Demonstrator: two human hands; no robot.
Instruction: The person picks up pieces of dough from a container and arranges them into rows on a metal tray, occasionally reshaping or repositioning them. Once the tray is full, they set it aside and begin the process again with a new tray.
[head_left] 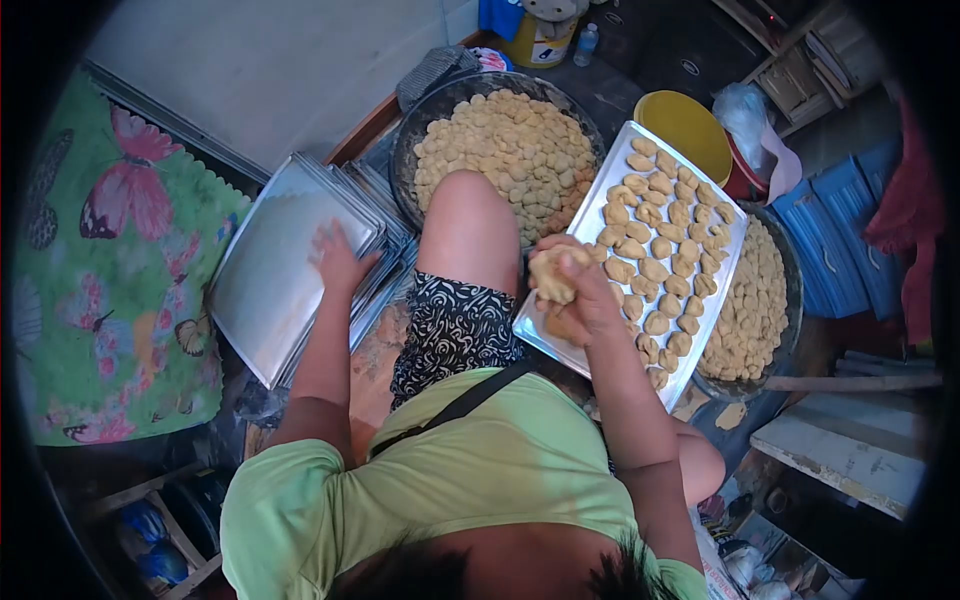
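Observation:
My left hand point(338, 258) rests with its fingers spread on the top sheet of a stack of metal baking trays point(285, 265) at the left. In my right hand point(590, 300) is a lump of dough point(552, 275), with fingers wrapped round it. That hand is over the near left corner of a baking tray point(632, 148), which lies tilted at my right side. Rows of small dough pieces point(654, 270) cover most of this tray. More dough, partly hidden by my right hand, shows beneath it at the tray's corner.
A large dark tub point(402, 165) heaped with dough pieces stands ahead, past my knee. Another tub point(795, 300) of pieces sits partly beneath the tray's right side. Behind are a yellow lid point(685, 135) and a water bottle point(586, 45). Butterfly-print cloth point(120, 290) hangs left.

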